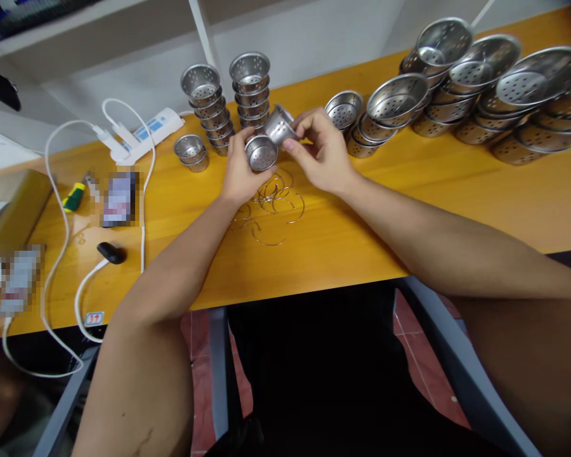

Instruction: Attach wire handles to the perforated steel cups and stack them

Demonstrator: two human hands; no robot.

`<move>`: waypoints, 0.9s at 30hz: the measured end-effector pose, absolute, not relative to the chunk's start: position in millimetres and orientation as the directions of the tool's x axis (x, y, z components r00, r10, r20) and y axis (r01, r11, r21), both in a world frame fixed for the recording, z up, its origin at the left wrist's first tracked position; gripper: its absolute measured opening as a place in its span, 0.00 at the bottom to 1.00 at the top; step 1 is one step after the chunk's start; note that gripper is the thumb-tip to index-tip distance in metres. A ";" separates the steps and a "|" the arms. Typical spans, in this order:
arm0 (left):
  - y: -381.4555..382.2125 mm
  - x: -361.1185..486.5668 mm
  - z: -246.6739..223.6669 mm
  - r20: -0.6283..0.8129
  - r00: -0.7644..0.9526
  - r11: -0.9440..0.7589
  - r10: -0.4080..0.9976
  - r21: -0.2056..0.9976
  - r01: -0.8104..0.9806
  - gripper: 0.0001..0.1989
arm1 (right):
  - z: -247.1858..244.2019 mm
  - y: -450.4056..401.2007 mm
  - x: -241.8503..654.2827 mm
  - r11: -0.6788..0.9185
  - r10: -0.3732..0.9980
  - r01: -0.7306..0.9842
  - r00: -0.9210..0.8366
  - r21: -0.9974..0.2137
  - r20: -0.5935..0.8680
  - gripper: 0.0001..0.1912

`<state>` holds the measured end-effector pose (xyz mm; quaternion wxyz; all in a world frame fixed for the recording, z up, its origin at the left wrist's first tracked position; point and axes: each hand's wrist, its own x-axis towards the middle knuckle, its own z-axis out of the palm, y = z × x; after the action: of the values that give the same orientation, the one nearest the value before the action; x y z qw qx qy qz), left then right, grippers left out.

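My left hand (243, 170) is wrapped round a small perforated metal cup (261, 154), its opening facing up toward me. In my right hand (320, 149) is another perforated cup (280, 125), tilted and pinched near its rim by thumb and fingers. The two cups meet or nearly meet; whether they touch is hard to tell. Thin curved metal wires (275, 197) lie loosely on the table just below my hands. Behind my left hand rise two stacks of similar cups, one left (200, 86) and one right (250, 73).
A short cup stack (190, 150) stands left of the tall ones. Larger perforated cups (397, 100) fill the right back of the orange table (276, 273). At left are a power strip (155, 135), white cables, a phone (119, 198), a green-yellow tool (74, 197) and a black object (111, 252).
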<state>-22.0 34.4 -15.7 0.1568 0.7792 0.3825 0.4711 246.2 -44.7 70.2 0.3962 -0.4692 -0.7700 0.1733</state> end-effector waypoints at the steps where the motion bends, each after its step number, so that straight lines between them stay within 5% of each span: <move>1: 35.0 -22.0 -16.2 0.625 0.251 -0.660 0.739 0.597 0.456 0.55 | 68.3 -40.7 249.6 0.485 0.864 0.601 -0.216 -0.635 0.455 0.33; 8: 34.6 -16.4 -14.6 0.635 0.253 -0.674 0.730 0.607 0.420 0.57 | 49.0 -13.3 271.3 0.465 0.883 0.665 -0.304 -0.585 0.357 0.21; 20: 26.3 -13.0 -6.0 0.576 0.268 -0.634 0.772 0.681 0.366 0.55 | 65.3 -30.3 275.3 0.553 0.829 0.686 -0.401 -0.472 0.389 0.26; 23: 30.3 -14.0 -8.4 0.558 0.269 -0.619 0.785 0.698 0.359 0.56 | 83.5 -41.2 292.3 0.602 0.788 0.657 -0.581 -0.455 0.203 0.25; 27: 39.0 -16.7 -14.1 0.558 0.239 -0.606 0.795 0.710 0.360 0.58 | 89.1 -43.6 305.7 0.633 0.634 0.555 -0.771 -0.540 -0.049 0.41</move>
<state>-16.7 39.0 -14.1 0.2250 0.7541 0.3828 0.4840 305.7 -43.6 89.1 0.0729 -0.3301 -0.9006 0.2732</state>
